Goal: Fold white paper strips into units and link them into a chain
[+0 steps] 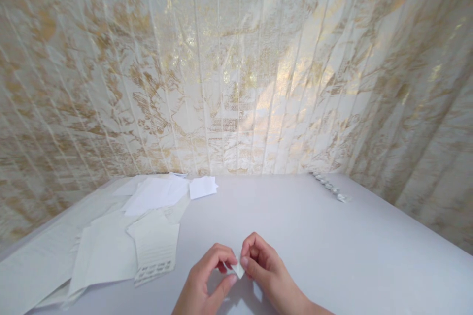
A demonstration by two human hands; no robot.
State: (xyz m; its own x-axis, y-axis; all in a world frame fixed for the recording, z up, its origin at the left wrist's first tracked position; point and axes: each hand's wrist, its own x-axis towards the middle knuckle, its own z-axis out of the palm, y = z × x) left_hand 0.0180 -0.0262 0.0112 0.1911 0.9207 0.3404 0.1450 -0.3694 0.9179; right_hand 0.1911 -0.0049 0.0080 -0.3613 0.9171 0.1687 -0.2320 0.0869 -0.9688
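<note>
A small folded piece of white paper [238, 269] is pinched between both hands, just above the white table. My left hand [210, 275] grips its left side with thumb and fingertips. From the right, the thumb and forefinger of my right hand [264, 263] close on its other edge. The fingers cover part of the folded paper, so its full shape is hidden.
Loose white paper sheets [107, 246] overlap on the table's left side, with a printed sheet [157, 243] nearest my hands. A small stack of paper [202, 187] lies at the back. Several small folded paper pieces [327, 185] form a row at the back right, before a patterned curtain [236, 69].
</note>
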